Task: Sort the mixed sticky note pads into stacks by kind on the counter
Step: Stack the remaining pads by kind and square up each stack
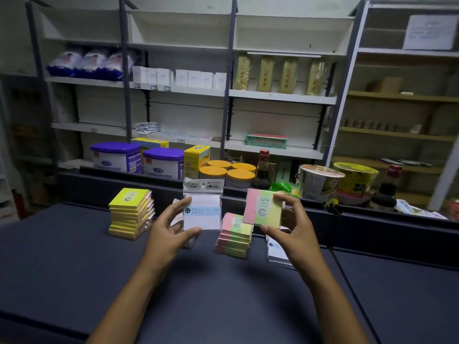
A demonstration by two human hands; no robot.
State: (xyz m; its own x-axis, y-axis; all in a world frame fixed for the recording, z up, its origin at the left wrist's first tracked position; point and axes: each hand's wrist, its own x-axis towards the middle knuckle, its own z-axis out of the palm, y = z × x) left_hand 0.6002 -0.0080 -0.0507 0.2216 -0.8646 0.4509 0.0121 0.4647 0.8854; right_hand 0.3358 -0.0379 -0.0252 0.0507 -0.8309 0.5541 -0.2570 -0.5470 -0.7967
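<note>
My left hand (171, 229) grips a white sticky note pack (202, 207) in a clear bag with a blue band, held upright above the dark counter (74, 264). My right hand (289, 224) holds up a pink, green and yellow striped pad (263, 207) marked 2209. Below and between the two hands stands a stack of the same striped pads (234, 235). A taller stack of yellow pads (131, 213) sits to the left. Another white bagged pack (277, 252) lies on the counter, partly hidden under my right wrist.
Behind the counter's raised back edge stand purple-lidded tins (116, 156), yellow boxes (196, 160), orange-lidded jars (227, 173), a dark sauce bottle (263, 170) and instant noodle cups (320, 181). Shelves with goods fill the back wall. A black cable (347, 276) runs across the counter's right side.
</note>
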